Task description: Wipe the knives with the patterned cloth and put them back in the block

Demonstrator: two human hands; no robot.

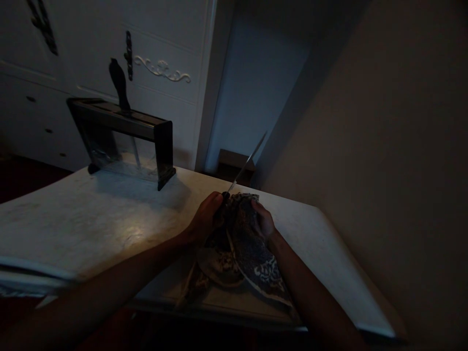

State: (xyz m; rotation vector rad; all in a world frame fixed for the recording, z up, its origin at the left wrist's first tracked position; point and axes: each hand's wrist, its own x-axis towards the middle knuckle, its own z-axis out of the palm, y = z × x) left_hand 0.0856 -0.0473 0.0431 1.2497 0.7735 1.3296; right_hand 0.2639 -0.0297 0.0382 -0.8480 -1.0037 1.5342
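Note:
My left hand (209, 213) is closed around the dark handle of a knife. Its narrow blade (248, 161) points up and away to the right, over the far edge of the table. A dark patterned cloth (252, 243) with pale scroll figures is gripped in my right hand (263, 220), close beside the knife handle. Folds of the cloth hang down toward the near table edge. Whether the cloth touches the blade, I cannot tell in the dim light.
On the white table (146, 224) at the left stands a black knife block (163, 131) with clear sides, a black-handled knife (119, 83) upright in it. White cabinets (164, 44) rise behind. A brown wall (383, 136) borders the right side. A dark box-like object (236, 161) sits beyond the table.

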